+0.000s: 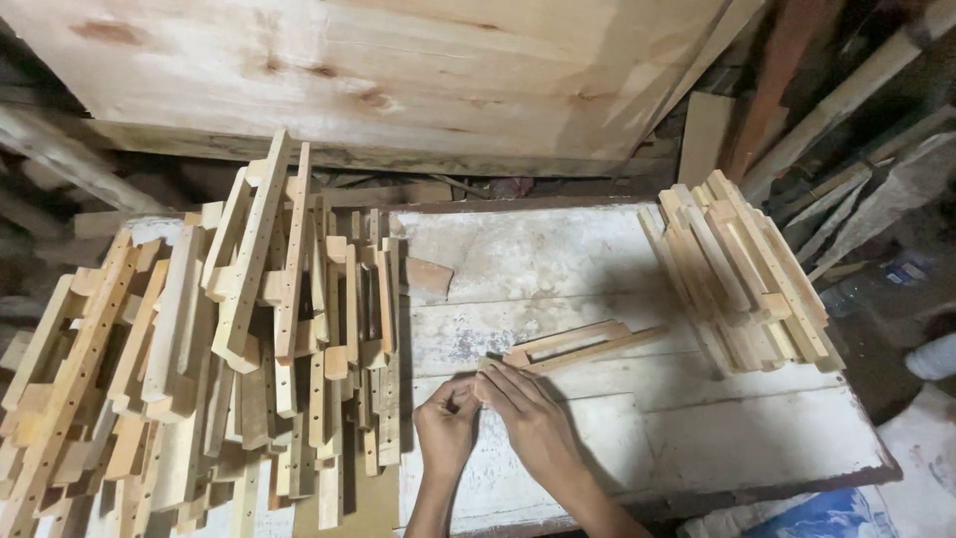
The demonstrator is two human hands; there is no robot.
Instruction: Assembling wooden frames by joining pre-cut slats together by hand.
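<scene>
Wooden frame piece (573, 344) lies on the white bench (697, 428), its near end pinched in my right hand (528, 413) fingers. My left hand (448, 418) is curled shut beside it; I cannot tell what it holds. Stacked wooden pieces (229, 349) crowd the left, a smaller stack (742, 274) the right.

Both hands (498, 418) together, fingers (495, 384) pinched.

Both hands meet at one end of a wooden frame (576, 345) lying on the desk (697, 438). Right hand (528, 418) fingers touch it; left hand (446, 423) is curled beside. Frame stacks (229, 349) flank them.
</scene>
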